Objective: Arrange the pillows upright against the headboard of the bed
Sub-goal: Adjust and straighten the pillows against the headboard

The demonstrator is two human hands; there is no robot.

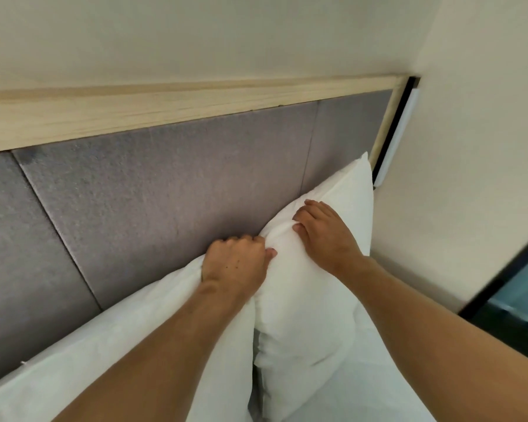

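Two white pillows stand against the grey padded headboard (165,190). The right pillow (311,315) leans upright at the headboard's right end, its top corner pointing up. The left pillow (104,348) stretches away to the lower left. My left hand (235,263) is clenched on the top edge where the two pillows meet, bunching the fabric. My right hand (323,229) lies on the upper edge of the right pillow, fingers curled over it and thumb pressing the cloth.
A pale wooden rail (165,111) caps the headboard, with a cream wall (195,35) above. A side wall (476,147) closes in on the right. A dark framed glass surface (518,303) sits at the lower right. White bedsheet (378,391) lies below the pillows.
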